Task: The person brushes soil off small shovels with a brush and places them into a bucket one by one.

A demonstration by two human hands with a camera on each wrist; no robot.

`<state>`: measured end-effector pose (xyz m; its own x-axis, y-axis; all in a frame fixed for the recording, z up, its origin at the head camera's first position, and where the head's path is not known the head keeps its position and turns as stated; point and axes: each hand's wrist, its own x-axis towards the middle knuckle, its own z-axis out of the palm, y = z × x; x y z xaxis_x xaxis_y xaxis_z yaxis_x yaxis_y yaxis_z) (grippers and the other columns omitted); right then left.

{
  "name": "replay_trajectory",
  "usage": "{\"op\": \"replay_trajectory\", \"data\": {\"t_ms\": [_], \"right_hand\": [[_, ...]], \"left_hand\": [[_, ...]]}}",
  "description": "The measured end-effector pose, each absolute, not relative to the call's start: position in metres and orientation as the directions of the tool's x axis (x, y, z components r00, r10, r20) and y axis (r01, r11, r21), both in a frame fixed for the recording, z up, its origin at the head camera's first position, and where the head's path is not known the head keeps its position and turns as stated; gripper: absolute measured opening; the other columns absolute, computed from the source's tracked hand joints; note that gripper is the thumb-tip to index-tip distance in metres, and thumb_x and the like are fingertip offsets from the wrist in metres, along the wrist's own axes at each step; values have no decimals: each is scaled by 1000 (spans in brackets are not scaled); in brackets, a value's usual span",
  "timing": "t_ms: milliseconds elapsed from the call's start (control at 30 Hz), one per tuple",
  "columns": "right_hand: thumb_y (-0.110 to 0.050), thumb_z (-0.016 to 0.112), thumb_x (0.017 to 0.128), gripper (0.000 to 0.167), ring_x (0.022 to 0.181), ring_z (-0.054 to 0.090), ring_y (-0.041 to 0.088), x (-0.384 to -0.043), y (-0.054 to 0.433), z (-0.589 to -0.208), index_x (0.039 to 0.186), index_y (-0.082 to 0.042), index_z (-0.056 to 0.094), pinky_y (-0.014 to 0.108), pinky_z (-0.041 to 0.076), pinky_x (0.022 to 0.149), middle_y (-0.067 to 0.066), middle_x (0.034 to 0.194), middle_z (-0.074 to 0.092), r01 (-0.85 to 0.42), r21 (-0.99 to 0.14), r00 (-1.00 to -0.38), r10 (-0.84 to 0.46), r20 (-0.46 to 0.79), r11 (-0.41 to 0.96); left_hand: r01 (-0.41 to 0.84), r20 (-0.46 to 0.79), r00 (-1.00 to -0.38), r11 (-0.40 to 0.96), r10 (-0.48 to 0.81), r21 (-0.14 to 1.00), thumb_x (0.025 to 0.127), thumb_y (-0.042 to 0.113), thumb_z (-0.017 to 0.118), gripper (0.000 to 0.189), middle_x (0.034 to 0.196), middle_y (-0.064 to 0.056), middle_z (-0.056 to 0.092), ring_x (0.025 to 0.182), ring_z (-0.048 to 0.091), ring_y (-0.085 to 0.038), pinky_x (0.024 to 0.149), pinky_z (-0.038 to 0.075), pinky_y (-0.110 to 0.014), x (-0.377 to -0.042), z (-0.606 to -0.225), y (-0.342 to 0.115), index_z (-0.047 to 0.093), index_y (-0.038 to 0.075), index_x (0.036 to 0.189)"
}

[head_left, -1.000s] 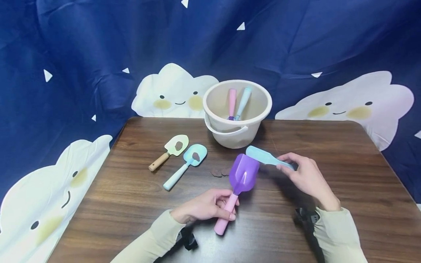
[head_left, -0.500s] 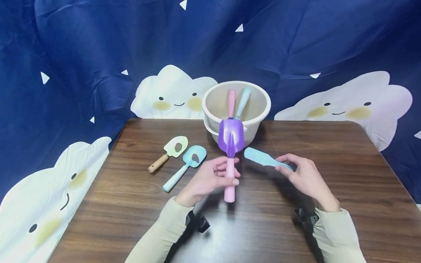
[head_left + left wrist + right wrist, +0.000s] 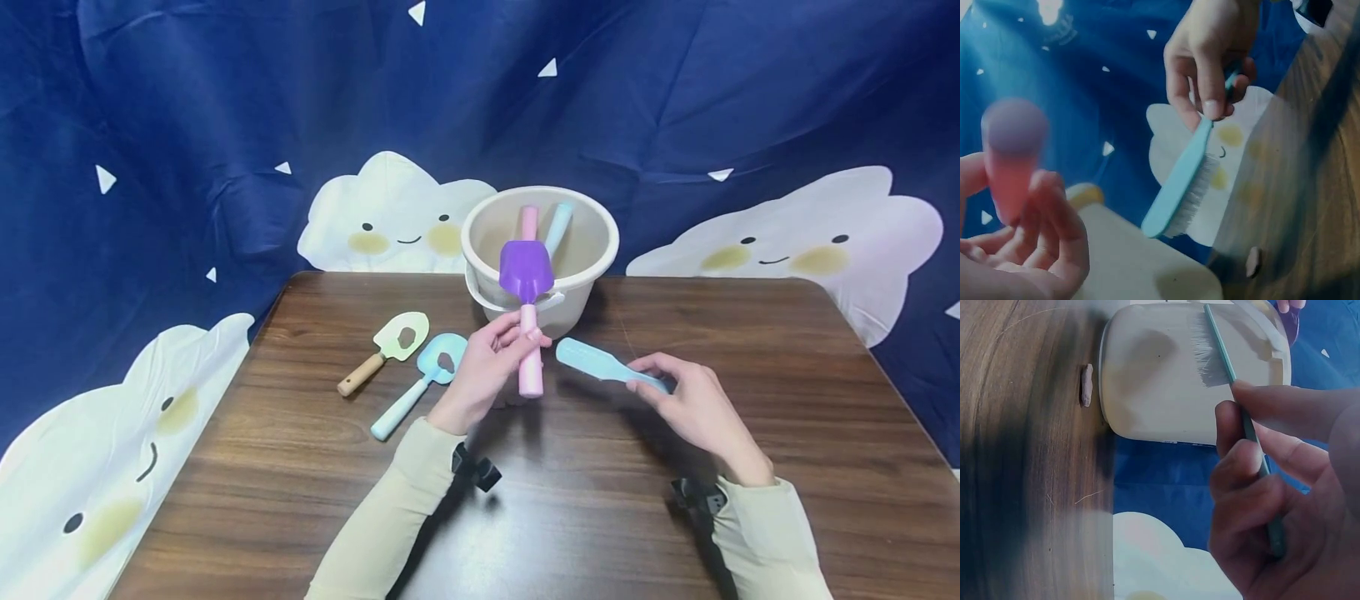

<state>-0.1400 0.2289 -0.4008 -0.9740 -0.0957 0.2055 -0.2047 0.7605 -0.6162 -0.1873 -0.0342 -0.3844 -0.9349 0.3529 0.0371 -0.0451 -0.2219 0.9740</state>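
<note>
My left hand (image 3: pixel 480 371) grips the pink handle of a toy shovel (image 3: pixel 527 271) with a purple blade. The blade is raised in front of the near rim of a beige bucket (image 3: pixel 579 302); in the head view it overlaps the bucket's opening. A pink handle (image 3: pixel 530 222) and a light blue handle (image 3: pixel 559 227) stand inside the bucket, their lower ends hidden. To the right, my right hand (image 3: pixel 697 408) pinches a light blue brush (image 3: pixel 596 360) above the table. White bristles (image 3: pixel 1209 356) show along one side of it in the wrist views.
Left on the table (image 3: pixel 247 450) lie a pale green trowel (image 3: pixel 390 342) with a wooden handle and a light blue trowel (image 3: pixel 401 408). Each blade shows a brown patch. A small brown piece (image 3: pixel 1087 385) lies near the bucket. A blue cloth (image 3: pixel 225 125) hangs behind.
My left hand has carried the purple shovel forward and up, from above the table's middle to the bucket's near rim. My right hand and the brush have hardly moved.
</note>
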Motion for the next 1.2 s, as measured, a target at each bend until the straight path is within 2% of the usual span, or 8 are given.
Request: {"op": "replay_trajectory", "data": {"t_ms": [133, 267, 367, 500, 700, 833, 1033, 1200], "right_hand": [[-18, 71, 87, 16, 70, 49, 13, -140, 229, -401, 103, -14, 70, 23, 35, 59, 2, 85, 69, -206, -612, -974, -99, 204, 764], [-18, 71, 87, 17, 71, 50, 15, -141, 229, -400, 103, -13, 69, 23, 36, 59, 3, 85, 69, -204, -609, -975, -100, 201, 767], [-17, 71, 87, 17, 71, 50, 16, -141, 229, -399, 104, -13, 69, 24, 36, 59, 3, 85, 68, -200, -610, -976, -101, 193, 766], [-18, 71, 88, 17, 72, 50, 17, -140, 230, -399, 104, -12, 69, 24, 36, 60, 4, 85, 69, -200, -606, -976, -104, 190, 770], [-18, 71, 87, 16, 70, 49, 14, -140, 231, -399, 102, -12, 70, 23, 36, 60, 3, 85, 70, -210, -602, -972, -100, 211, 771], [-18, 71, 87, 16, 69, 49, 12, -140, 232, -399, 102, -13, 70, 23, 36, 59, 2, 84, 70, -217, -604, -970, -99, 222, 767], [-18, 71, 88, 15, 69, 48, 11, -139, 232, -398, 102, -13, 70, 22, 36, 59, 2, 83, 69, -215, -609, -970, -97, 221, 763], [-19, 70, 88, 14, 70, 48, 10, -138, 232, -399, 101, -13, 70, 22, 36, 60, 0, 82, 69, -220, -610, -969, -100, 225, 761]], "left_hand": [[-105, 15, -924, -290, 382, 951, 100, 17, 51, 35, 112, -24, 66, 97, 65, -14, 81, 54, -29, -189, -383, -33, 55, 5, 132], [-156, 34, -904, -404, 425, 901, 98, 13, 49, 42, 110, -14, 69, 103, 65, -15, 80, 53, -29, -190, -377, -33, 48, -1, 137], [-174, 59, -894, -464, 445, 869, 97, 12, 49, 46, 105, -3, 69, 100, 65, -13, 77, 51, -26, -192, -371, -33, 43, -6, 139], [-196, 49, -893, -486, 447, 852, 99, 11, 47, 45, 105, -2, 69, 95, 66, -12, 73, 50, -25, -194, -368, -31, 42, -8, 139], [-201, 11, -910, -465, 414, 862, 102, 18, 46, 41, 104, 0, 70, 84, 63, -11, 65, 44, -22, -196, -367, -29, 47, -5, 136], [-158, 25, -916, -417, 401, 895, 103, 22, 44, 41, 100, 2, 71, 73, 62, -12, 62, 45, -19, -195, -366, -31, 50, -5, 133], [-97, 33, -932, -337, 360, 937, 100, 15, 45, 34, 85, 1, 68, 67, 61, -11, 61, 46, -18, -191, -366, -35, 57, -10, 120], [-64, 7, -945, -207, 327, 976, 99, 15, 47, 32, 78, 1, 64, 65, 61, -10, 60, 47, -19, -187, -372, -45, 59, -11, 112]]}}
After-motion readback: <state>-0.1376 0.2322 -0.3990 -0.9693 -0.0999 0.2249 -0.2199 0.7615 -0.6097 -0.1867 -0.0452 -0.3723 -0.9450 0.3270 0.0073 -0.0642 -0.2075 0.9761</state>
